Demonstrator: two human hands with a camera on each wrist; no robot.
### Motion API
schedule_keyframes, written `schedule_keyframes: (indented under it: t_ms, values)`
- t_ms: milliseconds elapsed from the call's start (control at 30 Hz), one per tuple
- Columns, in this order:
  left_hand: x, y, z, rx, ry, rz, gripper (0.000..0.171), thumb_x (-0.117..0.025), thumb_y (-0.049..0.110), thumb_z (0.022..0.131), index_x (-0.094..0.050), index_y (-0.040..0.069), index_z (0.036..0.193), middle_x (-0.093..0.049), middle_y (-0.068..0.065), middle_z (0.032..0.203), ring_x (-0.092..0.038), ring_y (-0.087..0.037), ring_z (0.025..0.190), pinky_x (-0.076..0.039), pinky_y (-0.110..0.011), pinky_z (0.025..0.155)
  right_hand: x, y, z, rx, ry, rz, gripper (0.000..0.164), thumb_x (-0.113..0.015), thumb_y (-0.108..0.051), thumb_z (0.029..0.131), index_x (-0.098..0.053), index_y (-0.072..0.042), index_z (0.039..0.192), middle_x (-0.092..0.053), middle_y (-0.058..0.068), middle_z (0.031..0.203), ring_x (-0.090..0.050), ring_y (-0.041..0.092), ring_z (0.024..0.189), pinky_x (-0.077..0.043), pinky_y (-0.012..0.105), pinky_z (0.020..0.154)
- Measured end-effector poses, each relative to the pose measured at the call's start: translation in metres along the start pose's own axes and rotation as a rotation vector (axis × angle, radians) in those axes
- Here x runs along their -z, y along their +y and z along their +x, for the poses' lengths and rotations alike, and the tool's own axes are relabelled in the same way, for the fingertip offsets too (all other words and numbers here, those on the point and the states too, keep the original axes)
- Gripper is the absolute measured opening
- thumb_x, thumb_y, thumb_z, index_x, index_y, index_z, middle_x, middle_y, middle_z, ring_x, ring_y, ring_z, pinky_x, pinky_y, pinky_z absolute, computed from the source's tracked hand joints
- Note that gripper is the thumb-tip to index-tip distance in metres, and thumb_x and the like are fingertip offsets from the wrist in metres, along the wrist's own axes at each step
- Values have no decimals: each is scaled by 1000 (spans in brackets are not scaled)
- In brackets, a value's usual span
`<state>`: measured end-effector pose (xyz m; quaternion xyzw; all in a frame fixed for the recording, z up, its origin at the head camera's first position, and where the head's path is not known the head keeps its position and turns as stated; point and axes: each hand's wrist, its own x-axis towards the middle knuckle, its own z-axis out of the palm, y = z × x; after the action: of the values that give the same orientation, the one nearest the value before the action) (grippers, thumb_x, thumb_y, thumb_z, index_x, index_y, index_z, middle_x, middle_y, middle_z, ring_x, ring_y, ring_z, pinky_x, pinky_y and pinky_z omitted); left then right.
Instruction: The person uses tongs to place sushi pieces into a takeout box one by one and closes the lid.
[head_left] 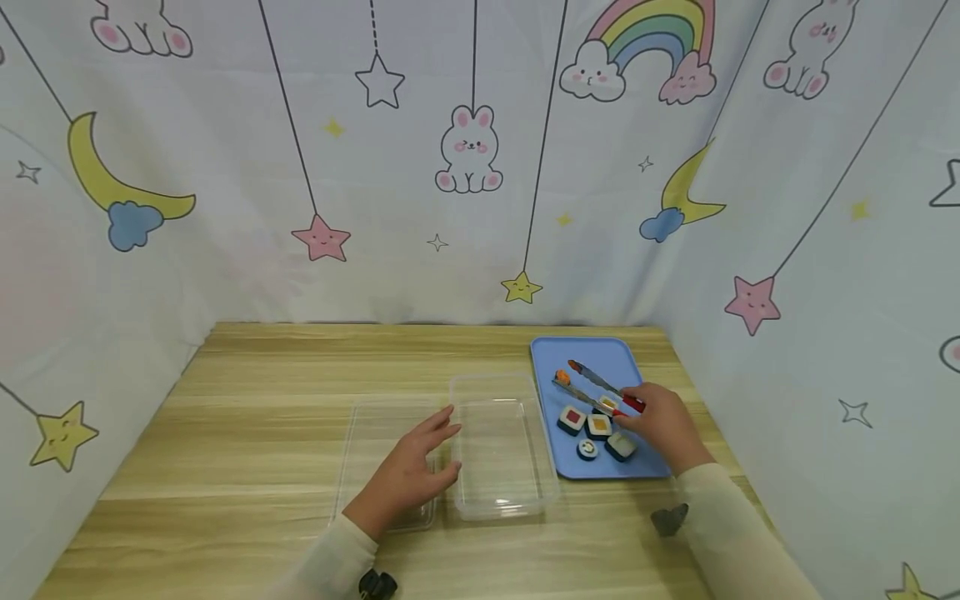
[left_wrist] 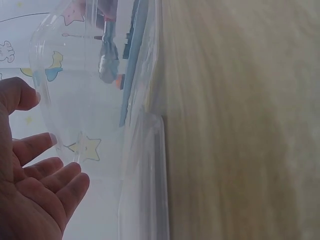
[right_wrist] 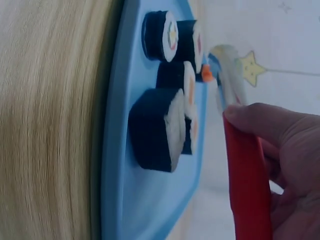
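Right grip (head_left: 666,425) is clamped on the tongs (right_wrist: 245,180) by the red handles, over the blue tray (head_left: 592,348). Tong tips are spread, one by the orange bit (head_left: 562,377); can't tell if touching. Sushi pieces (head_left: 620,447) sit on the tray. Tongs look light and springy: squeeze at the handles, the paler arms may be slick. Sushi probably light; smooth dark sides could slip, so pinch across opposite sides, gently in case they're soft. Left grip (head_left: 405,477): fingers apart, beside the clear box (head_left: 497,507) on the bench (head_left: 262,417). Box looks thin, likely flexes; take the rim.
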<state>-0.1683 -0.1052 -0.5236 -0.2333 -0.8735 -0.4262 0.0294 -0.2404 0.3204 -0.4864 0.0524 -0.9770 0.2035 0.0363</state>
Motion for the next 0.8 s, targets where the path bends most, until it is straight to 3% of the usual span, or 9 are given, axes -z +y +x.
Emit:
schedule_keyframes:
  t_ms: [267,500,800]
  values:
    - [1,-2,-1,-5,-5,-3,55,-76,17,92,-62,-1,141,-40,-9,164,-43,-34,146,-46,-56,113,-9,-10,2,-44,-2,-33,47,-88,-24,84,-76,-2,124,-74,17,115,-66,30,95,-58,50,82]
    - [0,-4,-1,-11,-11,-14,56,-76,19,92,-62,-1,142,-39,-11,164,-42,-33,147,-45,-55,114,-8,-11,0,-14,39,-30,40,-87,-21,85,-78,-2,119,-74,18,114,-68,34,99,-59,53,83]
    - [-2,-5,-2,-35,12,-45,55,-75,16,93,-61,-2,143,-39,-8,164,-49,-35,142,-54,-52,105,1,-16,-4,47,117,19,34,-87,-19,86,-80,-4,115,-76,13,107,-65,26,84,-57,41,69]
